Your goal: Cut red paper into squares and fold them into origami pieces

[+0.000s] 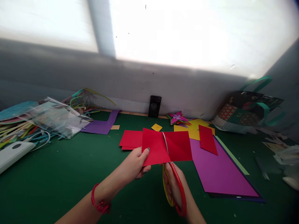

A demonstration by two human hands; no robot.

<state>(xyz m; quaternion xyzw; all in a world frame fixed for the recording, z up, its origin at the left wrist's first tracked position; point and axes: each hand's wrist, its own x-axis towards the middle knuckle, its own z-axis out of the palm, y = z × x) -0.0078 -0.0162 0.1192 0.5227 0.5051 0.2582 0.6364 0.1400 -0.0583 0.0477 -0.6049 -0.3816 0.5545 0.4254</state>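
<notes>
A strip of red paper (pixel 178 144) is held up over the table, its left end pinched between the thumb and fingers of my left hand (pixel 137 160). My right hand (pixel 175 180) grips scissors (pixel 181 193) with red and yellow handles. One scissor blade lies over the paper's front near its middle, and the other blade is hidden behind it. The paper spans both sides of the blade; whether a cut runs through it I cannot tell. Just behind my left hand, red paper squares (pixel 132 138) lie on the green table (pixel 98 171).
Purple sheets (pixel 224 171) lie at right with a red rectangle (pixel 207 140) and yellow paper (pixel 192 130) above. A phone (pixel 154 106) leans on the wall beside folded paper stars (pixel 178 118). Plastic bags (pixel 58 116) and a white power strip (pixel 15 154) sit left; a gift bag (pixel 245 112) stands right.
</notes>
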